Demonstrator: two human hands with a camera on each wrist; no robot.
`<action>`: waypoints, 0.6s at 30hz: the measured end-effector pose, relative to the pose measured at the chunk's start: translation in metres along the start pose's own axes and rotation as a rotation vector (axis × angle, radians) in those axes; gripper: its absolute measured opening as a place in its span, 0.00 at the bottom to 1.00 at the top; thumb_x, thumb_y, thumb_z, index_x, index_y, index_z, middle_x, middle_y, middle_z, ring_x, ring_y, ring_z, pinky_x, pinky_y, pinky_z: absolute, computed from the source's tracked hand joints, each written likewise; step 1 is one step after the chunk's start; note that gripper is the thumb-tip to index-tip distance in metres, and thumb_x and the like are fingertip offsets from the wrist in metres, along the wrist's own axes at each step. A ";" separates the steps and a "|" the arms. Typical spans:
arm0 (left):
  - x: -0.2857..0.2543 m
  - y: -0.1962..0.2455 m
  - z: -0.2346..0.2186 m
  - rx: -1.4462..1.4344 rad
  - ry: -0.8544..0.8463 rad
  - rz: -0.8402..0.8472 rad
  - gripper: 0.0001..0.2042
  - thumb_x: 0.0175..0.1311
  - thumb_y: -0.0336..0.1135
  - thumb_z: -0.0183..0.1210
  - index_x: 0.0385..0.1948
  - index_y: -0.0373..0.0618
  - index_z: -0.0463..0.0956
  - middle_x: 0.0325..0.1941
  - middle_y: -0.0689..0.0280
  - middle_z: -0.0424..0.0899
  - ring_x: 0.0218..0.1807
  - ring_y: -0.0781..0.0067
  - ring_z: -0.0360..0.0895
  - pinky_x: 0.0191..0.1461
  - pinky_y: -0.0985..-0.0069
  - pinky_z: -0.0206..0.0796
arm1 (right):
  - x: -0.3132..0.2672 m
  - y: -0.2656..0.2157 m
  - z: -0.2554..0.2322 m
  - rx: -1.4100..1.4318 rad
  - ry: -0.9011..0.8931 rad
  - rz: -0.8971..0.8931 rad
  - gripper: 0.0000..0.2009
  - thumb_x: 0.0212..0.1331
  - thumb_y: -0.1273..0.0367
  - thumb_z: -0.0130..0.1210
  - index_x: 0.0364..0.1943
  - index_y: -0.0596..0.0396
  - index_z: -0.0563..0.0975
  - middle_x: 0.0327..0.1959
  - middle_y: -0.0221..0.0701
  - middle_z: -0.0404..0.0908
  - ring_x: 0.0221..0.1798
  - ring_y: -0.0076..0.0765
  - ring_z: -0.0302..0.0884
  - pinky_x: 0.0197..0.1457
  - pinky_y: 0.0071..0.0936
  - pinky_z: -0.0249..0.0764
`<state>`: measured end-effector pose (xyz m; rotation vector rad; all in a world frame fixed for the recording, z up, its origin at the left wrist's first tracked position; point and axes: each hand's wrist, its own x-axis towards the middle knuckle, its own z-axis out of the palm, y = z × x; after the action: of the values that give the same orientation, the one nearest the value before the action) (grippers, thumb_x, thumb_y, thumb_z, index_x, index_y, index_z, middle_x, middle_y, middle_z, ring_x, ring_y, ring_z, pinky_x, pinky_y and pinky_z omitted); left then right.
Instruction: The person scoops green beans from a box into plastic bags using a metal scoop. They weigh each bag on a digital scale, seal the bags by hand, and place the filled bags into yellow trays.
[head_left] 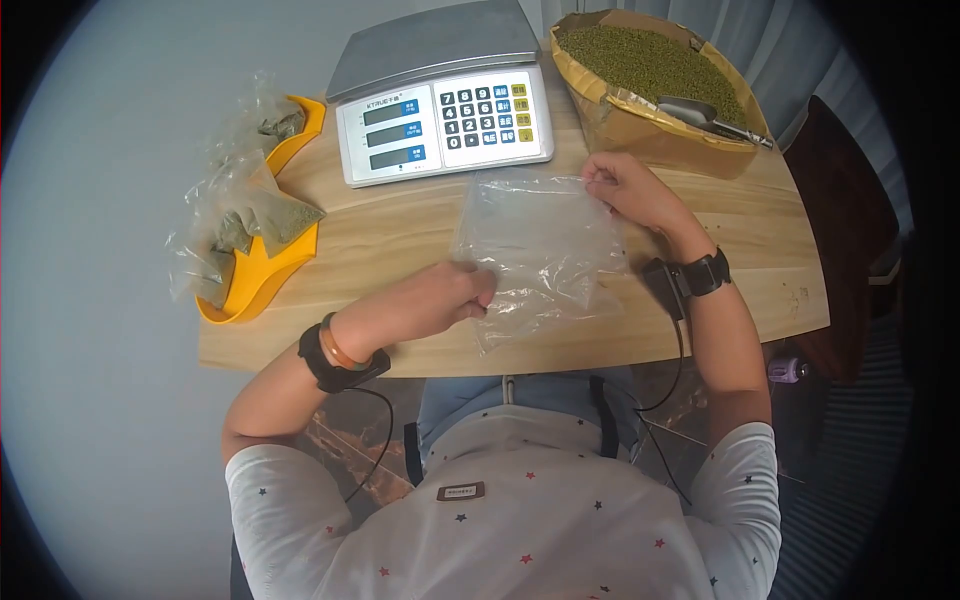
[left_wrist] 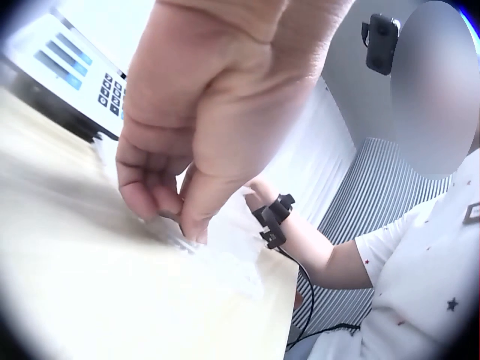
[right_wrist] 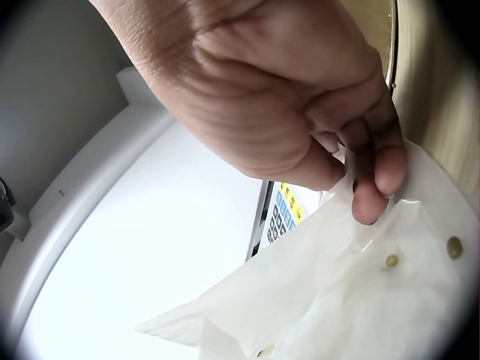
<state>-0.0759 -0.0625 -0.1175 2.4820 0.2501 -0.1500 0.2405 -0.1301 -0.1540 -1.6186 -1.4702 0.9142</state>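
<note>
A clear plastic bag [head_left: 540, 235] lies flat and wrinkled on the table between my hands. My left hand [head_left: 425, 302] pinches its left edge between thumb and fingers; the left wrist view shows the thumb meeting the fingertips on the film [left_wrist: 232, 259]. At the far right corner, my right hand [head_left: 637, 192] pinches the bag with curled fingers. Up close in the right wrist view, the milky-looking film hangs from the fingertips of that hand [right_wrist: 292, 105], and a few loose green beans [right_wrist: 391, 261] show against it.
A digital scale [head_left: 440, 95] stands beyond the bag. At the back right is an open paper sack [head_left: 625, 130] of green beans with a metal scoop [head_left: 700, 112] on top. Filled clear bags [head_left: 285, 215] rest in yellow holders [head_left: 262, 280] along the left edge.
</note>
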 end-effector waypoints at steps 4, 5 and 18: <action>0.004 -0.002 0.007 -0.028 0.030 -0.012 0.06 0.64 0.29 0.59 0.35 0.38 0.72 0.35 0.56 0.79 0.42 0.50 0.78 0.45 0.62 0.69 | -0.001 -0.001 0.001 -0.008 -0.009 -0.002 0.01 0.62 0.77 0.54 0.35 0.61 0.75 0.22 0.25 0.73 0.22 0.20 0.71 0.23 0.22 0.70; 0.005 -0.002 0.007 -0.003 0.036 -0.007 0.06 0.64 0.29 0.59 0.35 0.38 0.72 0.35 0.56 0.79 0.41 0.50 0.78 0.45 0.62 0.69 | 0.000 0.000 0.000 -0.011 -0.014 -0.009 0.01 0.62 0.77 0.54 0.35 0.61 0.75 0.22 0.26 0.73 0.22 0.20 0.71 0.23 0.22 0.70; 0.071 0.045 -0.080 0.282 0.346 0.216 0.05 0.62 0.30 0.58 0.32 0.37 0.73 0.26 0.53 0.77 0.32 0.46 0.75 0.38 0.61 0.68 | -0.002 0.004 0.001 0.027 -0.088 -0.032 0.02 0.61 0.77 0.53 0.35 0.62 0.74 0.26 0.29 0.74 0.25 0.23 0.75 0.24 0.23 0.75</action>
<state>0.0072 -0.0395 -0.0399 2.7857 0.1066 0.3603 0.2413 -0.1320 -0.1575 -1.5488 -1.5323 0.9940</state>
